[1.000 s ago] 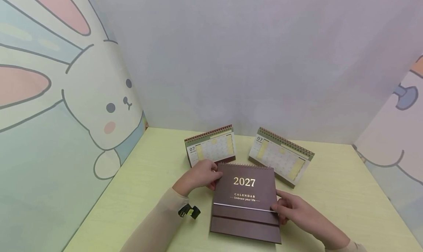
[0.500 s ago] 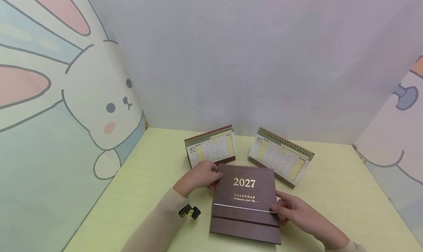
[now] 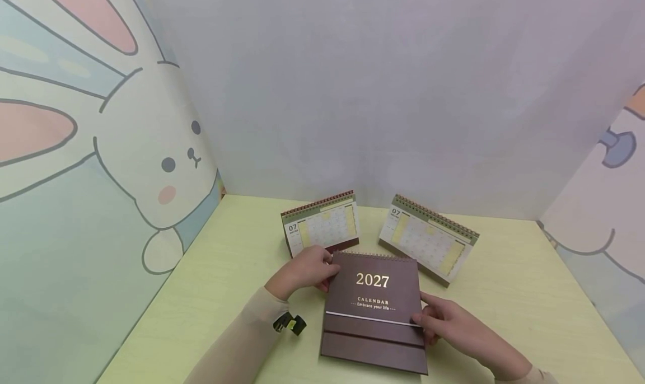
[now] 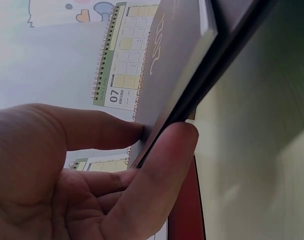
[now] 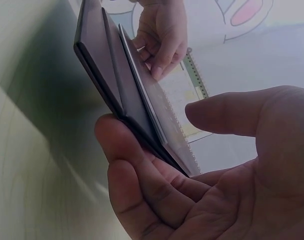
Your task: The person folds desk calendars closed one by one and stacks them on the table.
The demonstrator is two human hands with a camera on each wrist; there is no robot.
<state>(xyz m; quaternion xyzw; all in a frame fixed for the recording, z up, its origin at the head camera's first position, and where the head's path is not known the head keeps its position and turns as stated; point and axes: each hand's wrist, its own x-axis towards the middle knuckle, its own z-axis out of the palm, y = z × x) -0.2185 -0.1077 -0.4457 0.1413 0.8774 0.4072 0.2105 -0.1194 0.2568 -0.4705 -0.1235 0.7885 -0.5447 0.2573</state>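
A dark brown desk calendar (image 3: pixel 373 291) with gold "2027" lettering lies folded with its cover up, its spiral binding on the far side. My left hand (image 3: pixel 308 269) pinches its upper left edge, thumb (image 4: pixel 104 127) on the cover and fingers underneath. At the right edge, my right hand (image 3: pixel 450 321) holds it lower down, with curled fingers (image 5: pixel 124 145) below and the thumb over the cover side. The wrist views show the calendar's lower boards (image 5: pixel 99 55) spread a little apart from the pages, above the table surface.
Behind it, two desk calendars stand open at page 07: a red-based one (image 3: pixel 325 224) at left, close to my left hand, and a brown-based one (image 3: pixel 428 238) at right. A pale wall (image 3: pixel 373 93) closes off the back of the yellowish table (image 3: pixel 524 283).
The brown calendar has shifted very slightly toward me, both hands keeping their hold. The two standing calendars have stayed put.
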